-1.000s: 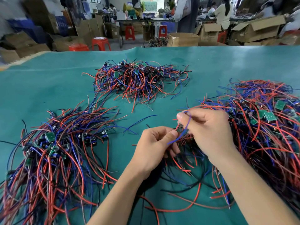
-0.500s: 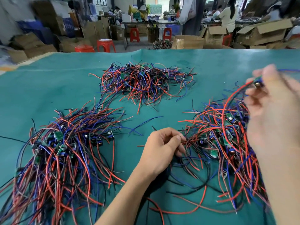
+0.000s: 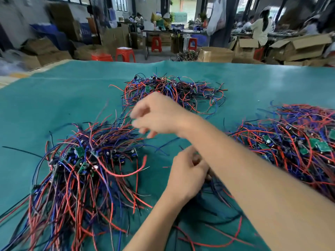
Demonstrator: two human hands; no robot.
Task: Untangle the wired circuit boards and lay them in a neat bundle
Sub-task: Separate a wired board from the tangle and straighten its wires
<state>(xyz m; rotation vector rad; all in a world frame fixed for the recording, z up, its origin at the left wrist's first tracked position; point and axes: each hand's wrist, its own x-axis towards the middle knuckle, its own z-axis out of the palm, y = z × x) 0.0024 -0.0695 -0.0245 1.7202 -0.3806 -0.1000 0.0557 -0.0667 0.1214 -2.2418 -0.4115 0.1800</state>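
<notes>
At a teal-covered table (image 3: 54,98) in a workshop, we see two bare hands at work among three heaps of red, blue and black wires soldered to small green circuit boards. The right hand (image 3: 155,115) reaches across to the left, its forearm crossing above the left hand; it hangs over the upper edge of the left heap (image 3: 81,169), motion-blurred, fingers loosely bent and pointing down and left. We cannot tell whether those fingers pinch a wire or hold nothing. The left hand (image 3: 188,171) sits low near the middle of the table, fingers curled inward over dark wires (image 3: 217,207) that trail from beneath it toward us; the right forearm hides the fingertips, so the grip itself is out of sight.

The left heap is the most ordered of the three: its boards (image 3: 79,151) cluster at the far end and its wires fan toward the near left corner. The far heap (image 3: 174,91) lies tangled behind the right hand. The right heap (image 3: 293,147) spreads to the frame's edge, green boards showing on top. A few loose red wires (image 3: 208,243) lie on the cloth by the near edge.

Beyond the table stand red stools (image 3: 125,54), cardboard boxes (image 3: 215,54) and seated workers (image 3: 261,29) at benches, all blurred.
</notes>
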